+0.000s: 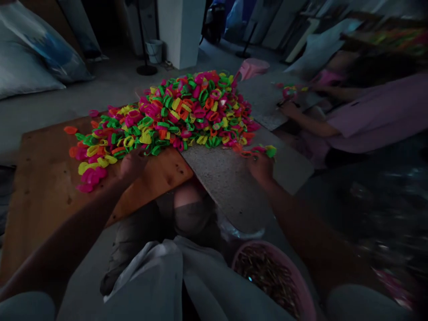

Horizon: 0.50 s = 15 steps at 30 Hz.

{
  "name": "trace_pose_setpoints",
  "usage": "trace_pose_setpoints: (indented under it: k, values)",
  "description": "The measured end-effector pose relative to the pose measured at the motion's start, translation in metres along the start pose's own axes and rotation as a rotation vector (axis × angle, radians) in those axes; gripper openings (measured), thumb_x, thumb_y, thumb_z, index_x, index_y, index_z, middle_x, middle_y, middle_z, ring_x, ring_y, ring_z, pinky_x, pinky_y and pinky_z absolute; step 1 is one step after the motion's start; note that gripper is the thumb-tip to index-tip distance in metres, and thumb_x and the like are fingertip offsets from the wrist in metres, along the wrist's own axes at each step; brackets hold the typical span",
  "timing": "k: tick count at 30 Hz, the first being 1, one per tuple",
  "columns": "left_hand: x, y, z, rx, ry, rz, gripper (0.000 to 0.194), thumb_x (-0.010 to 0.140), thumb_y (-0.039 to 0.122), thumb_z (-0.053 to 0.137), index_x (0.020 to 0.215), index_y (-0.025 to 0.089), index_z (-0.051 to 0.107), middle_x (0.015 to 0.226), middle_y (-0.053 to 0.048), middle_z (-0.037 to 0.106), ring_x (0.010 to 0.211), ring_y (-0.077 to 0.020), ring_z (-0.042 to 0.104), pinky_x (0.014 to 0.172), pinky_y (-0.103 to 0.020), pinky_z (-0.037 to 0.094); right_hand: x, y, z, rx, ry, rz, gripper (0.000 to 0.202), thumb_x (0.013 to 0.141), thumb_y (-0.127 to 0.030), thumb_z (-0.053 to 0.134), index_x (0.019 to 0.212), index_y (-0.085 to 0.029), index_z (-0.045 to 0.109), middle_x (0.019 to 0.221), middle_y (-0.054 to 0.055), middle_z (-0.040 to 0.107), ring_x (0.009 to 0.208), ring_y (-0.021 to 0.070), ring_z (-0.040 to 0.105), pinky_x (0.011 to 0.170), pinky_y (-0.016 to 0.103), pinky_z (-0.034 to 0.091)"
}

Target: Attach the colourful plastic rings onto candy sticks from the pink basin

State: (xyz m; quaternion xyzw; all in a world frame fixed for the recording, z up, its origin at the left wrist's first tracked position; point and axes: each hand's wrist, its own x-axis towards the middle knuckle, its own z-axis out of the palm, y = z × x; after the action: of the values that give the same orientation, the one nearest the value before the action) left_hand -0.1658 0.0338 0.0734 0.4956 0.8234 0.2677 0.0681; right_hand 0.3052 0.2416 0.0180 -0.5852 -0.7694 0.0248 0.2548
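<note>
A heap of small ring-like plastic pieces in pink, green, yellow and orange lies across two boards. At its near left edge is my left hand, its fingers curled in against the pieces. Whether it grips one is too dark and blurred to see. To the right of the heap, above the grey board, my right hand is closed on several of the plastic pieces. Orange, pink and green ones stick out past its fingers.
The wooden board extends left. A pink tub of small dark slender pieces stands by my lap. To the right sits another person handling similar pieces. Behind are a pink stool, a bucket and stuffed sacks.
</note>
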Motion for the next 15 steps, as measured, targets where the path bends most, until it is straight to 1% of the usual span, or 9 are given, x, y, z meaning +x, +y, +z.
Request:
trace_pose_setpoints:
  k: [1, 3, 6, 8, 10, 12, 13, 14, 15]
  values:
    - [0.007, -0.002, 0.002, 0.035, 0.016, 0.034, 0.036, 0.095, 0.029, 0.062, 0.127, 0.019, 0.073, 0.115, -0.012, 0.077, 0.103, -0.0255, 0.070, 0.091, -0.034, 0.051, -0.006, -0.008, 0.003, 0.027, -0.012, 0.005, 0.030, 0.098, -0.020, 0.052, 0.111, -0.009, 0.077, 0.110, 0.018, 0.078, 0.094, 0.0199, 0.068, 0.088, 0.033, 0.049]
    - [0.018, 0.000, 0.009, 0.110, 0.000, 0.080, 0.037, 0.098, 0.034, 0.063, 0.131, 0.021, 0.072, 0.122, -0.013, 0.075, 0.106, -0.0275, 0.070, 0.092, -0.036, 0.051, -0.027, -0.027, 0.009, 0.130, -0.044, -0.021, 0.028, 0.095, -0.023, 0.055, 0.108, -0.013, 0.078, 0.108, 0.014, 0.078, 0.091, 0.0202, 0.070, 0.089, 0.033, 0.052]
    - [0.024, 0.010, 0.020, 0.232, -0.133, 0.084, 0.043, 0.100, 0.043, 0.063, 0.138, 0.023, 0.068, 0.126, -0.015, 0.073, 0.107, -0.0306, 0.070, 0.090, -0.038, 0.051, -0.074, -0.049, 0.008, 0.309, -0.027, -0.118, 0.027, 0.094, -0.030, 0.055, 0.102, -0.017, 0.078, 0.106, 0.013, 0.078, 0.094, 0.0229, 0.072, 0.091, 0.035, 0.055]
    - [0.024, 0.017, 0.024, 0.298, -0.199, 0.073, 0.046, 0.102, 0.048, 0.061, 0.139, 0.021, 0.066, 0.122, -0.015, 0.074, 0.107, -0.0304, 0.069, 0.090, -0.038, 0.050, -0.110, -0.048, -0.001, 0.355, 0.041, -0.108, 0.029, 0.095, -0.035, 0.054, 0.102, -0.020, 0.078, 0.107, 0.012, 0.078, 0.097, 0.0239, 0.072, 0.092, 0.037, 0.056]
    - [0.020, 0.020, 0.024, 0.334, -0.218, 0.078, 0.045, 0.106, 0.048, 0.055, 0.139, 0.019, 0.064, 0.124, -0.014, 0.073, 0.111, -0.0295, 0.067, 0.093, -0.037, 0.050, -0.146, -0.033, -0.017, 0.327, 0.154, 0.042, 0.032, 0.095, -0.039, 0.054, 0.105, -0.020, 0.077, 0.108, 0.012, 0.077, 0.099, 0.0248, 0.071, 0.093, 0.038, 0.055]
    - [0.015, 0.021, 0.022, 0.346, -0.225, 0.101, 0.045, 0.108, 0.045, 0.049, 0.141, 0.017, 0.060, 0.136, -0.013, 0.067, 0.119, -0.0294, 0.064, 0.098, -0.037, 0.050, -0.182, -0.012, -0.037, 0.236, 0.253, 0.325, 0.039, 0.096, -0.042, 0.049, 0.112, -0.018, 0.076, 0.109, 0.014, 0.076, 0.100, 0.0267, 0.070, 0.094, 0.040, 0.054]
    - [0.013, 0.021, 0.022, 0.346, -0.226, 0.107, 0.045, 0.109, 0.044, 0.048, 0.143, 0.016, 0.058, 0.146, -0.014, 0.062, 0.123, -0.0303, 0.063, 0.101, -0.039, 0.050, -0.200, -0.001, -0.047, 0.171, 0.250, 0.492, 0.043, 0.098, -0.041, 0.045, 0.117, -0.015, 0.074, 0.112, 0.016, 0.076, 0.102, 0.0279, 0.069, 0.094, 0.040, 0.053]
    - [0.012, 0.021, 0.023, 0.356, -0.210, 0.103, 0.046, 0.109, 0.047, 0.046, 0.142, 0.016, 0.056, 0.150, -0.013, 0.059, 0.124, -0.0308, 0.063, 0.101, -0.041, 0.052, -0.218, 0.008, -0.056, 0.105, 0.203, 0.650, 0.047, 0.100, -0.040, 0.041, 0.121, -0.011, 0.073, 0.114, 0.019, 0.075, 0.104, 0.0290, 0.068, 0.093, 0.040, 0.052]
    - [0.012, 0.021, 0.026, 0.374, -0.204, 0.061, 0.048, 0.107, 0.049, 0.048, 0.141, 0.016, 0.056, 0.150, -0.013, 0.059, 0.124, -0.0317, 0.064, 0.101, -0.045, 0.053, -0.236, 0.016, -0.065, 0.049, 0.122, 0.780, 0.050, 0.102, -0.038, 0.038, 0.124, -0.008, 0.071, 0.117, 0.022, 0.074, 0.107, 0.0299, 0.067, 0.092, 0.040, 0.051]
